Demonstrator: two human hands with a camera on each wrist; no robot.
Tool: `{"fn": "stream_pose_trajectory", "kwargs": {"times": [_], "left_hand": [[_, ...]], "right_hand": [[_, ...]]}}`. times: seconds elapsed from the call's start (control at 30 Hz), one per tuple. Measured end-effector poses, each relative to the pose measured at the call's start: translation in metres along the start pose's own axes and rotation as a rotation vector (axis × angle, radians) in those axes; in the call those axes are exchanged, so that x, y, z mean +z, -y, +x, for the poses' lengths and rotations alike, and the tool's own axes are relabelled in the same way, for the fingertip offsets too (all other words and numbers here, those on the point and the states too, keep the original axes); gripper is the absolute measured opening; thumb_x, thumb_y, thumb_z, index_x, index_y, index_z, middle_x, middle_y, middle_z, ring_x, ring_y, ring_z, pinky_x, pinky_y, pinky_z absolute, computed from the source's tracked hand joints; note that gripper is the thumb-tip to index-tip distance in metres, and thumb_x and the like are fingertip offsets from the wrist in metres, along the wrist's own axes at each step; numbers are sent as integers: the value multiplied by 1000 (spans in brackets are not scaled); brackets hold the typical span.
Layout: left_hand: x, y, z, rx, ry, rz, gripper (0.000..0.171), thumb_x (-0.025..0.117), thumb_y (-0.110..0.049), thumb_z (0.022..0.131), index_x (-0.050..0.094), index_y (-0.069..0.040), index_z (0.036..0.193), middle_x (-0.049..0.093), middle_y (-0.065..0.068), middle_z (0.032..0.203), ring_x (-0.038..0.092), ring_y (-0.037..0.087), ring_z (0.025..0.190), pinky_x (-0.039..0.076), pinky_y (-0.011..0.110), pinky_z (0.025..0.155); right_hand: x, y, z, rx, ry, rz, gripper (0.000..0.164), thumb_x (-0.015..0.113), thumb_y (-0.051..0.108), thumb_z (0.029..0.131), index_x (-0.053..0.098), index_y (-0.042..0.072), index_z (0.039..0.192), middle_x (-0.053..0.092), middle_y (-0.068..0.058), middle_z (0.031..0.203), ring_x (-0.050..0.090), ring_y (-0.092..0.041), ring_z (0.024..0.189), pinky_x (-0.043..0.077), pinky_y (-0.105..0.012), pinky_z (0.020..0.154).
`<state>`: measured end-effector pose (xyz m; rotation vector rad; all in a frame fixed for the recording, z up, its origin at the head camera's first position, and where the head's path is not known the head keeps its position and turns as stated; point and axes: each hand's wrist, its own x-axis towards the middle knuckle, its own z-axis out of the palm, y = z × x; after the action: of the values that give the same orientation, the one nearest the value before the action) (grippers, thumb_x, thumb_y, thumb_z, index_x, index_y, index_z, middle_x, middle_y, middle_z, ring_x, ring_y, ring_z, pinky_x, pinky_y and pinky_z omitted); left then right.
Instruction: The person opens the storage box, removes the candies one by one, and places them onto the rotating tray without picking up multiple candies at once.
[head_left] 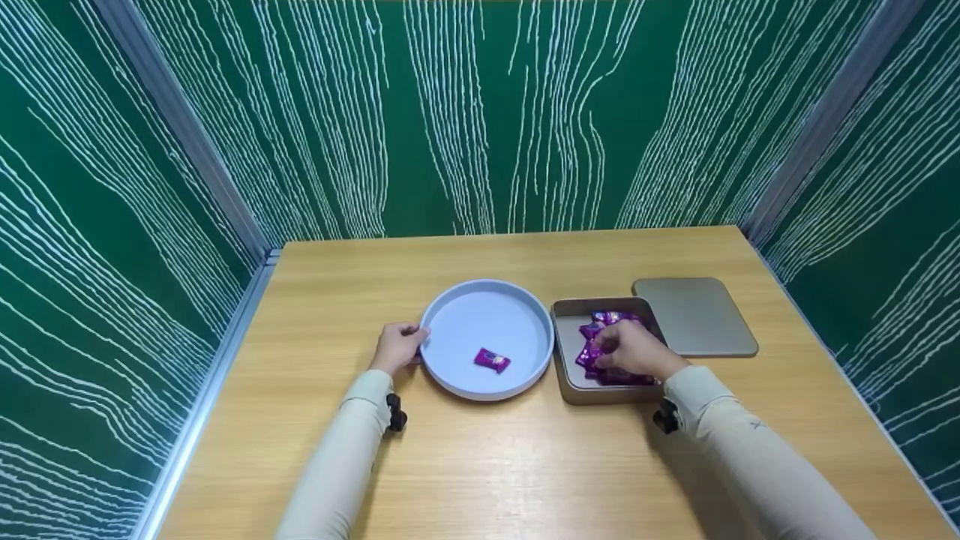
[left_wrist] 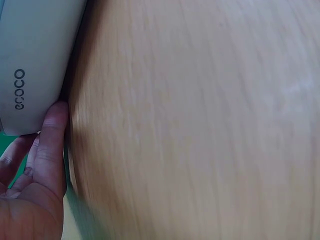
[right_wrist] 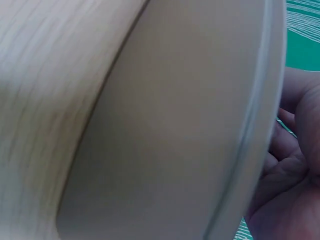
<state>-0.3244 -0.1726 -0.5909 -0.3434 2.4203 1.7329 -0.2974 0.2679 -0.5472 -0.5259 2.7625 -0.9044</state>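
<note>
A round, pale blue-grey plate [head_left: 486,315] with a raised rim lies mid-table, one purple wrapped candy [head_left: 492,360] on it. My left hand [head_left: 397,348] holds its left edge; in the left wrist view, the fingers [left_wrist: 50,150] touch the plate's outer wall, printed "ecoco". To the right stands a square metal tin [head_left: 571,391] with several purple wrapped candies [head_left: 589,351] inside. My right hand [head_left: 634,351] reaches into the tin, bent fingers and thumb down at the candies. Whether a candy is pinched cannot be made out; the tin wall hides the fingertips in the right wrist view.
A flat metal lid [head_left: 697,315] lies behind and right of the tin. The plate and the tin stand side by side, almost touching. Green panels [head_left: 442,112] with white streaks close off the back and both sides of the wooden table [head_left: 480,465].
</note>
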Motion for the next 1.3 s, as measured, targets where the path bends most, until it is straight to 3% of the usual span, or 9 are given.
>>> {"fn": "stream_pose_trajectory", "kwargs": {"times": [0.3, 0.53, 0.73, 0.97, 1.3], "left_hand": [[-1, 0, 0, -18, 3, -16, 33, 71, -19, 106, 73, 3, 131, 73, 17, 114, 71, 15, 82, 67, 28, 69], [0, -1, 0, -20, -1, -28, 31, 71, -19, 107, 74, 3, 128, 73, 15, 112, 70, 16, 82, 66, 28, 69], [0, -1, -1, -14, 3, -40, 32, 69, -18, 107, 73, 5, 130, 74, 19, 115, 72, 17, 83, 68, 30, 72], [1, 0, -1, 34, -3, -16, 29, 70, -18, 106, 76, 5, 122, 74, 14, 106, 70, 15, 78, 66, 28, 64], [1, 0, -1, 21, -3, -11, 26, 71, -19, 106, 76, 3, 119, 74, 13, 106, 69, 15, 79, 65, 27, 65]], "right_hand": [[-7, 17, 9, 19, -87, 74, 13, 85, -2, 88, 81, 1, 101, 80, -12, 94, 71, -20, 86, 61, -33, 81], [-6, 38, 18, 83, -106, 141, 16, 81, -1, 93, 82, 5, 108, 81, -12, 101, 74, -24, 94, 66, -45, 90], [2, 51, 27, 35, -121, 167, 14, 80, -1, 94, 82, 5, 107, 81, -10, 100, 73, -22, 92, 66, -38, 85], [16, 65, 38, -87, -153, 175, 12, 83, -3, 91, 82, 0, 103, 81, -14, 96, 72, -19, 87, 63, -32, 81], [33, 85, 45, -61, -94, 202, 15, 79, 0, 96, 82, 1, 110, 81, -13, 99, 72, -19, 89, 66, -36, 82]]}}
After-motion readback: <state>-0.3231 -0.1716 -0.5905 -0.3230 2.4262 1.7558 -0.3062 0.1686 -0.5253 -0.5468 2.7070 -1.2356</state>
